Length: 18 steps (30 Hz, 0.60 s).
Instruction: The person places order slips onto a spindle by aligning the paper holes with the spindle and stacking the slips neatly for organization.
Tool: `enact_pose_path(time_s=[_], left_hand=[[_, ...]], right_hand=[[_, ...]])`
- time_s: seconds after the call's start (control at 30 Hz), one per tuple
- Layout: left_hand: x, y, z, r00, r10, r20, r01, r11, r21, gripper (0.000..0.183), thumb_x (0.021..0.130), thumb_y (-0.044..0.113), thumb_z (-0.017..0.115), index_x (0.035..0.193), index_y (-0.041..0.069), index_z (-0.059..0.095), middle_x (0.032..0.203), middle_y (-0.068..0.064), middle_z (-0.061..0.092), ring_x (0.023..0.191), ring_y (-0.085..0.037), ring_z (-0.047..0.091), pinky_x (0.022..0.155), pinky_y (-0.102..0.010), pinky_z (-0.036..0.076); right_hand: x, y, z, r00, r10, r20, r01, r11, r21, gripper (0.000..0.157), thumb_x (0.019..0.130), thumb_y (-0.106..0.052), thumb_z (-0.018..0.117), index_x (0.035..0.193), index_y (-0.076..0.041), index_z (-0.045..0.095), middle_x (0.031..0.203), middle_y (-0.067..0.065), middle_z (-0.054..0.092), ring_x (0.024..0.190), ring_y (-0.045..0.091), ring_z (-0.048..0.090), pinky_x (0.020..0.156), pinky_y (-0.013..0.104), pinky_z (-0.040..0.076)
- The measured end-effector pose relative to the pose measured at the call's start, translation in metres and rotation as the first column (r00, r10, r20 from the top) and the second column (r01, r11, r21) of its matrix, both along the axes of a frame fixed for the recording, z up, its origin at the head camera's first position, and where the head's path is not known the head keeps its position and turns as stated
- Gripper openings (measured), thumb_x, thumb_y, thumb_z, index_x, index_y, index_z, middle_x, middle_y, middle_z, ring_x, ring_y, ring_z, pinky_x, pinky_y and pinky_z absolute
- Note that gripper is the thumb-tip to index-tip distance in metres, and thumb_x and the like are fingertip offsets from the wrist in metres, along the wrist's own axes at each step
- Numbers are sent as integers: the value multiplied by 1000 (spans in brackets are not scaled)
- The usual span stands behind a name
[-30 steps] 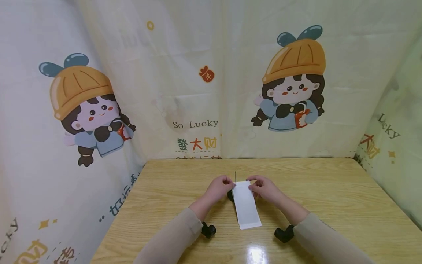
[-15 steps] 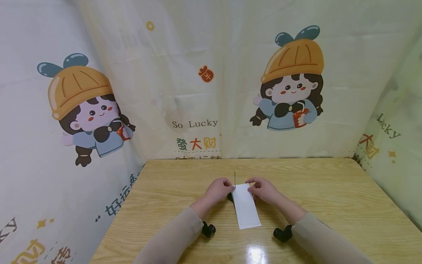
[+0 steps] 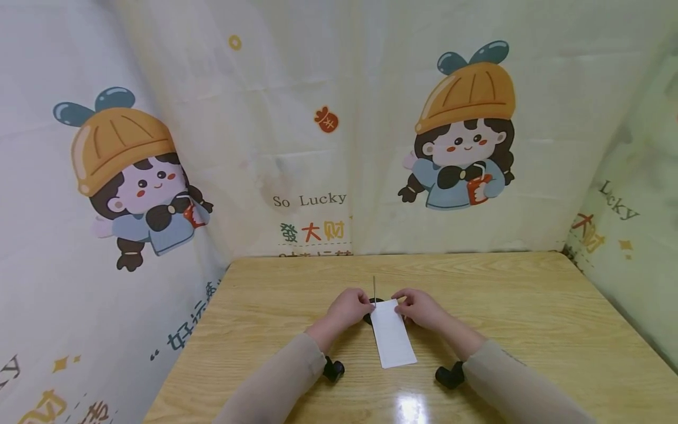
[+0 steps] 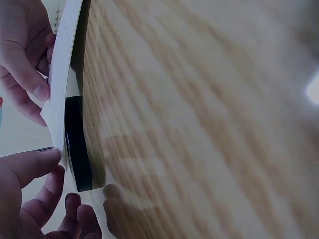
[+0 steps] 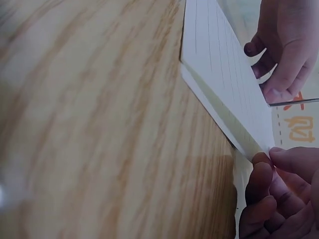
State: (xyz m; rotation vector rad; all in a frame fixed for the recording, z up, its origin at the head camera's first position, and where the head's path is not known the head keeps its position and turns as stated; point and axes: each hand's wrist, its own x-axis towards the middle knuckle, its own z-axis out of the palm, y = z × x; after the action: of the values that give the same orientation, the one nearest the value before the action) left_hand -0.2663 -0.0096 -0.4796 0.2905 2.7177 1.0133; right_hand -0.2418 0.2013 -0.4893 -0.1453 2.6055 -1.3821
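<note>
A narrow stack of white ruled paper sheets (image 3: 393, 338) slants over a black round base (image 3: 366, 320) on the table. A thin upright metal spike (image 3: 374, 288) stands at the far left corner of the paper, like a bill spike. My left hand (image 3: 349, 307) pinches that corner right beside the spike. At the far right corner my right hand (image 3: 422, 308) pinches the sheets between thumb and forefinger. In the left wrist view the base's dark edge (image 4: 79, 144) sits under the paper. The right wrist view shows a lower sheet (image 5: 202, 97) parting from the ruled top one.
The wooden table (image 3: 296, 277) reaches back to a printed cloth backdrop (image 3: 307, 159) with cartoon figures. Black wrist devices (image 3: 335, 370) hang by both sleeves, close over the tabletop. A light reflection shines near the front.
Both hands have lowered the paper's far end along the spike, so more of the spike and of the black base shows. The view has shifted slightly.
</note>
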Motion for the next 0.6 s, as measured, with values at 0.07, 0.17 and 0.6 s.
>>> enact_pose_path(time_s=[0.07,0.17,0.6], left_hand=[[0,-1,0,1000,-1,-4,1,1000,-18,20,90,27,75,77,17,63,70,2,55,61,-14,49,54,-28,39],[1,-2,-1,1000,-2,-7,2,999,-35,20,89,28,75,77,17,63,70,2,56,61,-14,49,54,-28,39],[5,1,6,1000,27,-12,-28,999,-34,20,89,28,76,86,14,62,77,2,57,68,-15,51,59,-28,41]], right_hand=[[1,-1,1,1000,-3,5,3,1000,9,26,94,-7,66,120,-6,65,78,5,60,61,17,55,56,30,45],[2,-3,1,1000,-1,7,1,1000,12,27,94,-7,66,120,-5,64,77,5,60,61,18,54,56,30,45],[3,2,3,1000,-24,-7,25,997,74,37,92,-11,69,127,-3,59,76,5,57,65,18,52,59,29,44]])
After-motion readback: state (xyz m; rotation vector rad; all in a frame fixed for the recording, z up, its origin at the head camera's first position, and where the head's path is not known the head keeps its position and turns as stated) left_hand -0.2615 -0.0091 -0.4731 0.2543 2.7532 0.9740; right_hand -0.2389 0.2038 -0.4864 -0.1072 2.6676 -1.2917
